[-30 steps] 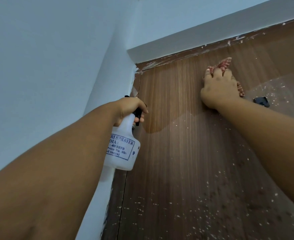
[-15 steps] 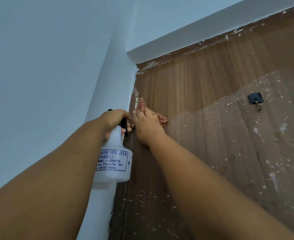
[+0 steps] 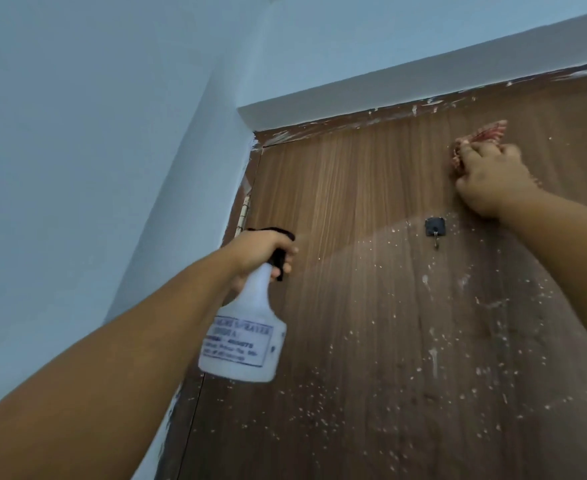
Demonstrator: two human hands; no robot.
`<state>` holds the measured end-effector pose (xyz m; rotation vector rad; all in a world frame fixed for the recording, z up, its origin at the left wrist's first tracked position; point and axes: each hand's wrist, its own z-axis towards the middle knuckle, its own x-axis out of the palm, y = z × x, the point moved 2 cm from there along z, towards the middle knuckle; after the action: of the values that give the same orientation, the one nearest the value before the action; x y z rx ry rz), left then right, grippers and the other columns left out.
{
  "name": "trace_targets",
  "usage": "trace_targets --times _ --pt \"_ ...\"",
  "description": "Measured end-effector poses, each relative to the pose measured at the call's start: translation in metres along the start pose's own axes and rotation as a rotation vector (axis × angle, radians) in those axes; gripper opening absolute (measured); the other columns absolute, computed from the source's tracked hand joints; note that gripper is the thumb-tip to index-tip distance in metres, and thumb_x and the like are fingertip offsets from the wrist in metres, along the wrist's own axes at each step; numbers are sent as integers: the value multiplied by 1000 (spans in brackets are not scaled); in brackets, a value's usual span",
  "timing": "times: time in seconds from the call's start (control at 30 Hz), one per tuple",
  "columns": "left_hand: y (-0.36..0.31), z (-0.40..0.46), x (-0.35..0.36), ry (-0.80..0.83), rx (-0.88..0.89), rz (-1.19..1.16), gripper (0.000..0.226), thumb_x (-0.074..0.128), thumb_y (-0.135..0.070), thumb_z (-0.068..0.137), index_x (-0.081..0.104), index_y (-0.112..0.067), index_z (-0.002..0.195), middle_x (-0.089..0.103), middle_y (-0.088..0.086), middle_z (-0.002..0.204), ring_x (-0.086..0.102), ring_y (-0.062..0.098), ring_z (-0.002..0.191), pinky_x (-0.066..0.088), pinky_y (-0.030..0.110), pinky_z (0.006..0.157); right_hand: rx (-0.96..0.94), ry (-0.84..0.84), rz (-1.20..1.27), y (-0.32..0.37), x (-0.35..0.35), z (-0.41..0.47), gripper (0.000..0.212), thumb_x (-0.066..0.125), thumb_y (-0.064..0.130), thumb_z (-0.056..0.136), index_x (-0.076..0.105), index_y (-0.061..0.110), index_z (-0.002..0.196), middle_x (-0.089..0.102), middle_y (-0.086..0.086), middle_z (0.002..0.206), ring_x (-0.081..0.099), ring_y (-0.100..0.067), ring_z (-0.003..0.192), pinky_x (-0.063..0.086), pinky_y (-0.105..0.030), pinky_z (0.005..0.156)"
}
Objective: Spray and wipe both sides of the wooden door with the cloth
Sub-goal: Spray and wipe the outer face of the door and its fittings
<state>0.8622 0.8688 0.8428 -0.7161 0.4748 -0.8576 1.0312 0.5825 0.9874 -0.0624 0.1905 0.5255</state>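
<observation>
— Where are we? Our right hand (image 3: 489, 180) presses the bunched cloth (image 3: 482, 135) high on the wooden door (image 3: 371, 289).

— Good; our left hand (image 3: 261, 251) grips the spray bottle (image 3: 247, 341). Let's overlap strokes, working downward.

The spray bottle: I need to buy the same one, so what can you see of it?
The spray bottle looks like white translucent plastic, with a narrow neck, a wide round body and a black trigger head. A white label with blurred blue print faces the camera. The left hand grips its neck, holding it tilted near the door's hinge side.

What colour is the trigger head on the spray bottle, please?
Black, atop the white spray bottle; the head view shows it.
</observation>
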Motion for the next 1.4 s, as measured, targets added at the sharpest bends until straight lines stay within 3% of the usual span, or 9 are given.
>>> trace_targets --times 0.5,0.63,0.73,0.83,0.9,1.07,1.17,1.27,1.4 --pt "-23 -27 66 45 -35 -25 10 66 -14 89 68 -5 92 66 7 76 66 22 83 45 20 48 -14 98 -1 4 -7 -29 61 36 21 102 12 17 158 16 -5 162 16 -37 142 22 -51 115" --pt "-22 -15 67 92 -60 -30 18 68 -21 89 67 -5 80 68 11 79 62 16 63 45 20 45 9 185 -49 31 1 -27 63 38 18 99 12 20 157 19 -10 159 24 -39 138 29 -55 114" --pt "-26 -6 61 69 -31 -82 22 64 -22 91 65 -4 79 66 12 78 54 8 40 41 17 39 -233 157 -178 81 20 -59 56 35 20 100 21 14 155 32 -15 151 37 -36 128 43 -52 101" --pt "-32 -5 55 87 -7 -155 22 59 -19 94 61 -3 79 62 12 78 54 7 35 38 14 35 -491 -8 -228 123 43 -123 53 34 19 100 27 9 152 42 -10 142 41 -31 121 40 -43 91" --pt "-36 -3 53 103 7 -134 20 60 -20 93 62 -3 83 63 13 82 56 7 36 39 14 35 -618 27 -187 138 53 -149 51 35 20 101 30 11 151 44 -10 141 40 -31 119 38 -43 90" --pt "-40 6 60 109 68 -88 17 64 -22 91 65 -5 89 68 13 88 61 9 42 42 14 39 -787 43 -174 84 46 -157 57 51 39 94 41 26 148 53 2 139 45 -24 115 41 -39 91" --pt "-35 8 74 192 63 -94 17 65 -22 91 65 -6 86 68 11 82 65 10 49 44 17 41 -627 -144 -96 0 33 -166 52 49 42 90 56 24 138 63 0 128 54 -24 96 47 -37 81" --pt "-29 14 88 226 59 -55 19 68 -24 89 68 -7 80 71 10 80 68 15 69 48 21 51 -253 -235 -135 -63 13 -150 52 47 36 89 56 23 139 63 -7 121 49 -31 90 47 -41 78" --pt "-26 14 107 237 60 -7 17 69 -22 88 70 -6 83 71 10 77 58 13 51 45 23 51 159 -270 -153 -57 3 -122 50 47 25 94 49 14 143 55 -14 126 44 -37 103 40 -43 86"
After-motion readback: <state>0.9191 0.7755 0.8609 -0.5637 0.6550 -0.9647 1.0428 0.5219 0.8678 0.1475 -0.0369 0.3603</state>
